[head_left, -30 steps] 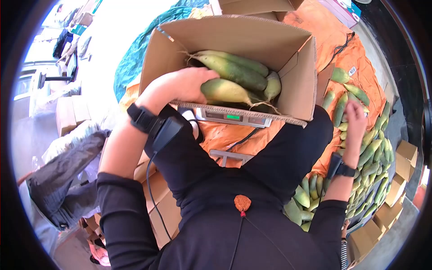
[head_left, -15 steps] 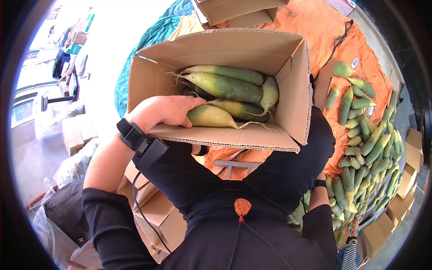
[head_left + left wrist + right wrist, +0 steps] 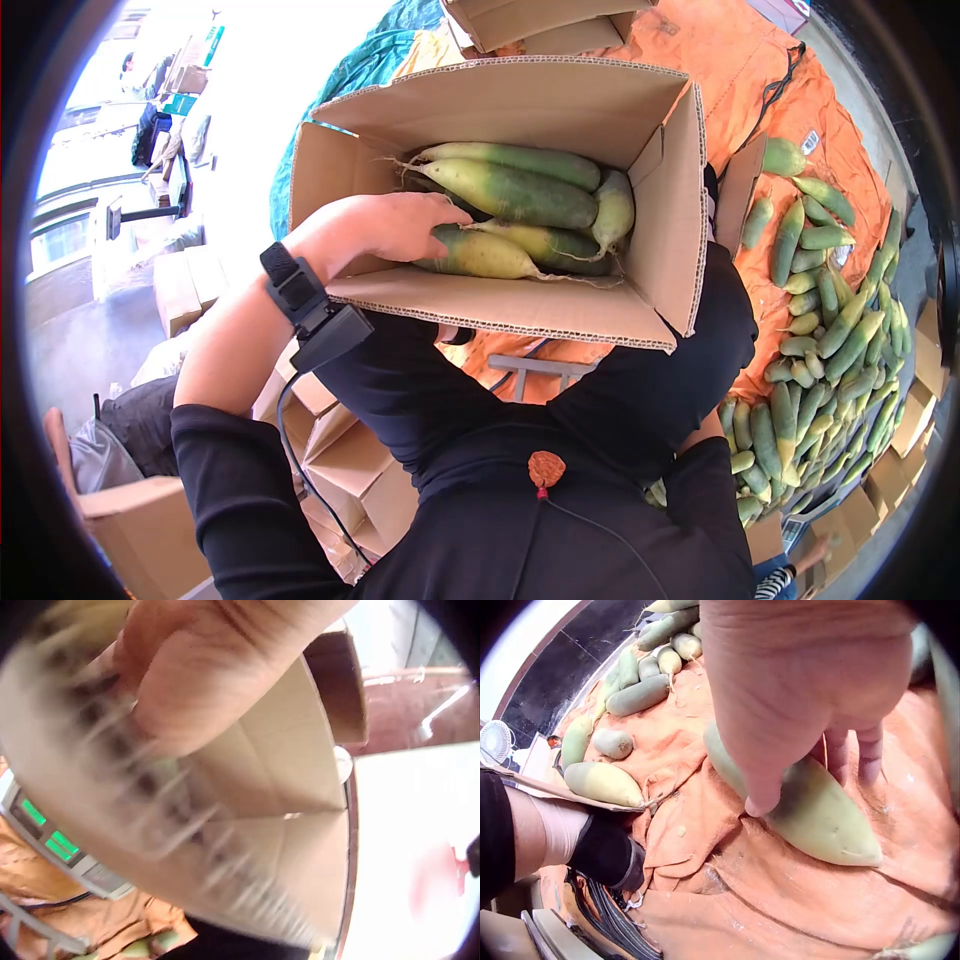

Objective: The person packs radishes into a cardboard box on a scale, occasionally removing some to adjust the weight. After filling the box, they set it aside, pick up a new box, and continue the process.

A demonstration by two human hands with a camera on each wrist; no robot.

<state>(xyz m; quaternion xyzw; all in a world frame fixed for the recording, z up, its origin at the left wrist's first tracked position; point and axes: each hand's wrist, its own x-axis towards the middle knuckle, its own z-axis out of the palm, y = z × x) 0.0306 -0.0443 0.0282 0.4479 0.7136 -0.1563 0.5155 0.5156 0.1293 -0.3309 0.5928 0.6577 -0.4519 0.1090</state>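
Note:
In the head view a cardboard box [image 3: 500, 305] holds several green radishes [image 3: 510, 192], pale towards their rooted ends. My left hand [image 3: 395, 225] reaches over its left front corner and rests at the blunt end of the front radish [image 3: 490, 256], index finger extended and thumb touching it. The left wrist view has the thumb [image 3: 199, 690] large above a blurred box edge; the other fingers are mostly hidden. Down on the orange tarp, my right hand [image 3: 810, 682] grips a thick green radish [image 3: 825, 817], thumb on one side and fingers on the other. My leg hides that hand in the head view.
A scale with a green display [image 3: 61, 845] stands by the box. Many more radishes [image 3: 840, 340] lie heaped on the orange tarp [image 3: 690, 50] to the right. Another open box [image 3: 560, 30] stands beyond, and cartons [image 3: 350, 470] sit at lower left.
My right hand has gone from above the radishes on the right down behind my leg. My left hand has shifted slightly along the front radish, its index finger now straighter.

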